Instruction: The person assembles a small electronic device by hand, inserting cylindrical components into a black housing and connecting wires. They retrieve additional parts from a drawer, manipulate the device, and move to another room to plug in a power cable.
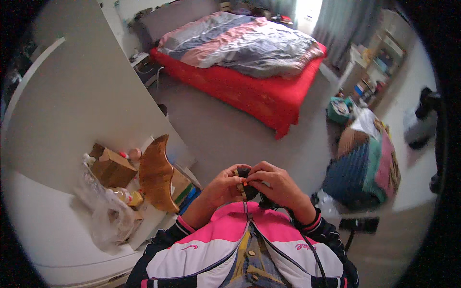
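Close in front of my chest, both hands meet around a small dark object (249,193) with a bright orange spot; its kind I cannot make out. My left hand (222,186) curls its fingers round the left side of it. From the right, my right hand (281,186) pinches at its upper part, thumb and fingertips close to the orange spot. The fingers cover much of the object. A thin black cord (314,252) runs down over the right side of my pink, white and black jacket (201,240).
To my left, a white surface holds a cardboard box (114,168), a clear plastic bag (108,221), bottles and a curved wooden piece (156,175). A bed with a red cover (240,89) stands ahead. Folded textiles (357,168) and a teal bin (338,110) are at right.
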### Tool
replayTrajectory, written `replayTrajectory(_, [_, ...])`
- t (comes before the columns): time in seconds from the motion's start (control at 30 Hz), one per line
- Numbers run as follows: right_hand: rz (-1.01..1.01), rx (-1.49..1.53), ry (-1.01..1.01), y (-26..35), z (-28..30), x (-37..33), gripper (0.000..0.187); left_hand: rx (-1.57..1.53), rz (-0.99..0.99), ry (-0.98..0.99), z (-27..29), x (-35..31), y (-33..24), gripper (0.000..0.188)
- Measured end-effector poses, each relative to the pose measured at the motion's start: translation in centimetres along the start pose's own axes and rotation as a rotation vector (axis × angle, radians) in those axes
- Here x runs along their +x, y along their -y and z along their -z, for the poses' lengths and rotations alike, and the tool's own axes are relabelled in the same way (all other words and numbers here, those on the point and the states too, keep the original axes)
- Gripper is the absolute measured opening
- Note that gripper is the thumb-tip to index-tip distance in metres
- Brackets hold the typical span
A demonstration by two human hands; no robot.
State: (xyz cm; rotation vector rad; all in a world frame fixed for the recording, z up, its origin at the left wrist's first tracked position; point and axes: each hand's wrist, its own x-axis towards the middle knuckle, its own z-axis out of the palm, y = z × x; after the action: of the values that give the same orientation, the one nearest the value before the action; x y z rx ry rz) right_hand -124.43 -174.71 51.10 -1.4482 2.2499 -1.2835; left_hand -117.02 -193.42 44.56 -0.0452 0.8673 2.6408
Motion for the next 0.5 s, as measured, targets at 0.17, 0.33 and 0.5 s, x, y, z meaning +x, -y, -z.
replayTrajectory(0.17, [0.111, -0.001, 0.048, -8.8, 2.1, 12.6, 0.014, 0.040, -0.117, -0.075, 6.4, 9.7, -7.9, 0.046])
replayTrajectory(0.33, [0.121, 0.036, 0.117, -14.0, 5.4, 24.9, 0.018, -0.012, -0.122, -0.062, 11.3, 17.4, -17.7, 0.040])
replayTrajectory(0.5, [0.167, 0.109, 0.191, -19.6, 6.9, 36.6, 0.018, -0.005, -0.187, -0.209, 15.1, 22.7, -26.1, 0.038])
